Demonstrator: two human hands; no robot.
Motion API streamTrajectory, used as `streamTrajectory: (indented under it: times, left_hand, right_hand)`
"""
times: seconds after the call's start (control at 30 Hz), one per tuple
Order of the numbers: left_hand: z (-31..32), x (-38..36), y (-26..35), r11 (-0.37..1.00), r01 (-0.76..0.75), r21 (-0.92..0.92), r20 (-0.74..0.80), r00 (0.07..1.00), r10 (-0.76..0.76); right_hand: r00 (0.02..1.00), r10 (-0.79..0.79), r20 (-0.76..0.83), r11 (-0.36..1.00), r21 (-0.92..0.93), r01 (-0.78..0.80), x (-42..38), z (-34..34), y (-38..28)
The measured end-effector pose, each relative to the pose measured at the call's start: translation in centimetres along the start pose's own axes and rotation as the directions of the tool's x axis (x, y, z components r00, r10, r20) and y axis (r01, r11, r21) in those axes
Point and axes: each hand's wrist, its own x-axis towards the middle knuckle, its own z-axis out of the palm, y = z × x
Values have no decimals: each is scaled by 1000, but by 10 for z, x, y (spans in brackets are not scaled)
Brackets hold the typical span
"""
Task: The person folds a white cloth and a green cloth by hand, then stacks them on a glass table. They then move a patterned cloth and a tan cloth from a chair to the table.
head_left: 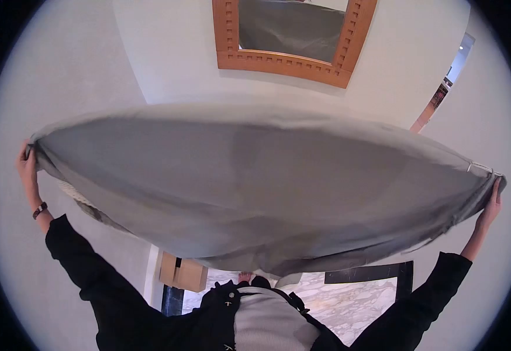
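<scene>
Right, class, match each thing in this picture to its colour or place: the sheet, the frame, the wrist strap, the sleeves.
Things:
1. sheet
2. frame
3. wrist strap
4. sleeves

Colour or place:
a. black
b. grey, stretched between left hand and right hand
c. orange-brown, top of view
d. around the left wrist

Pairs: 1-b, 2-c, 3-d, 4-a

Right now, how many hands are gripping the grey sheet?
2. The left hand grips one end of the grey sheet at the frame's left; the right hand grips the opposite end at the right. No other hands show, though the sheet could hide some.
</scene>
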Motion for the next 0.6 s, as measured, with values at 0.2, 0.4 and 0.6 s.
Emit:
streamTrajectory:
  times: [0.2, 0.4, 0.6]
  left_hand:
    - [-29, -13, 31, 998, 57, 9, -62, 996, -57]
    - [-29, -23, 6, 965, -52, 257, 315, 949, -33]
    - [-34, -36, 20, 980, 66, 187, 438, 888, -143]
  right_hand:
    - [993, -33, 111, 991, 133, 18, 2, 34, 11]
    - [942, -76, 328, 994, -50, 98, -24, 89, 18]
    - [916, 71, 395, 983, -184, 3, -27, 112, 23]
